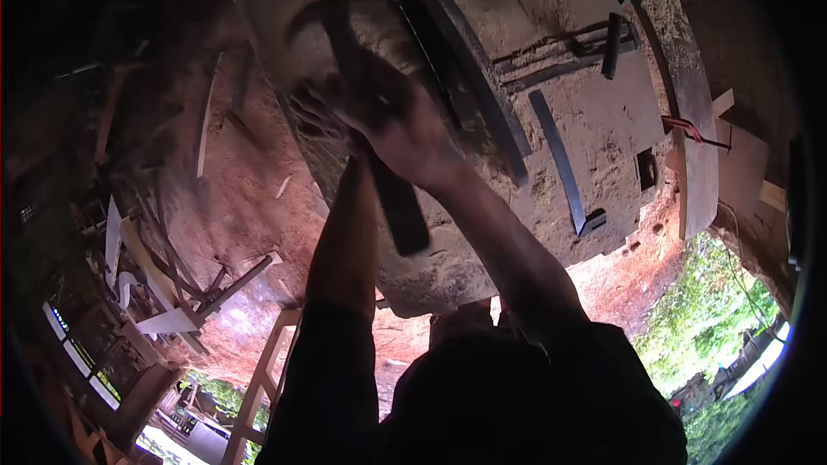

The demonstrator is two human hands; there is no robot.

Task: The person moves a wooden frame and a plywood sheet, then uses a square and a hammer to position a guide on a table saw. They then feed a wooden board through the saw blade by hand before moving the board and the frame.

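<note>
In the head view, my right hand is closed round a hammer. Its dark head, with a curved end, sticks out beyond my fingers, and the thick lower handle shows below my wrist. Close beside it, partly behind the hammer, is my left hand, fingers apart and pointing up and left over the bench surface. Shadow and motion blur hide what its fingertips touch. Both hands are above a worn, dusty wooden workbench.
On the bench lie a long flat strip, a dark short bar and a dark curved beam. A red clamp sits at the right edge. Wood scraps and a handsaw lie on the reddish ground at left.
</note>
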